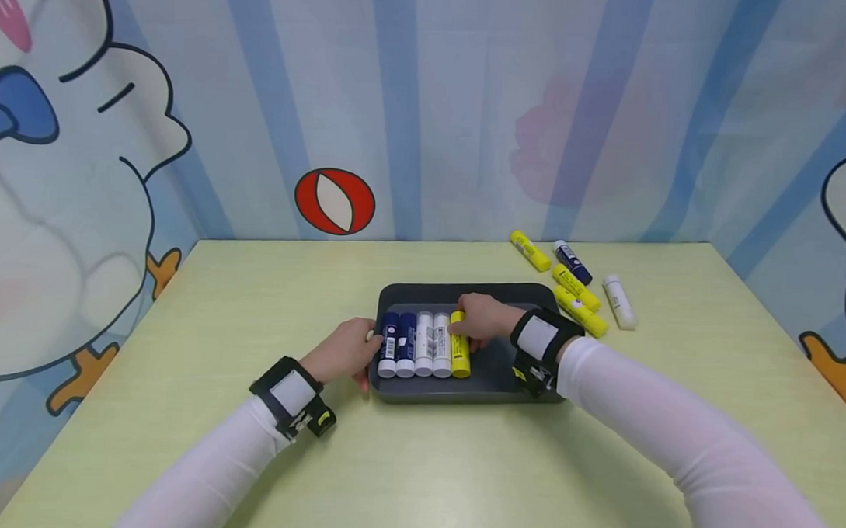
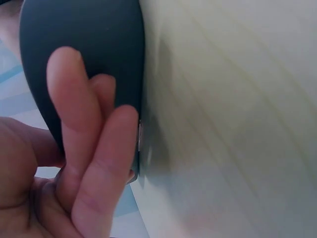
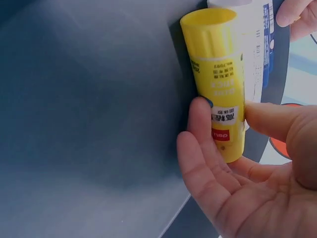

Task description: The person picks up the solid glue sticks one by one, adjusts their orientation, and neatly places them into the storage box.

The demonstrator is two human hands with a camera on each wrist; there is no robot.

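A dark grey tray point(image 1: 510, 387) lies on the table with a row of glue sticks along its left part. My left hand point(image 1: 341, 350) holds the tray's left edge, thumb at the rim and fingers along the outer wall point(image 2: 106, 39). Inside, from the left, are two dark blue glue sticks point(image 1: 406, 345), then two white glue sticks point(image 1: 424, 346). Beside them stands a yellow glue stick point(image 3: 218, 79), which my right hand point(image 1: 487, 317) pinches between thumb and fingers. In the right wrist view its label faces the camera.
Right of and behind the tray lie loose glue sticks: yellow ones point(image 1: 530, 251), a dark blue one point(image 1: 573, 262) and a white one point(image 1: 619, 302). A printed cloth backdrop point(image 1: 456, 125) rises behind the pale table point(image 1: 268, 282).
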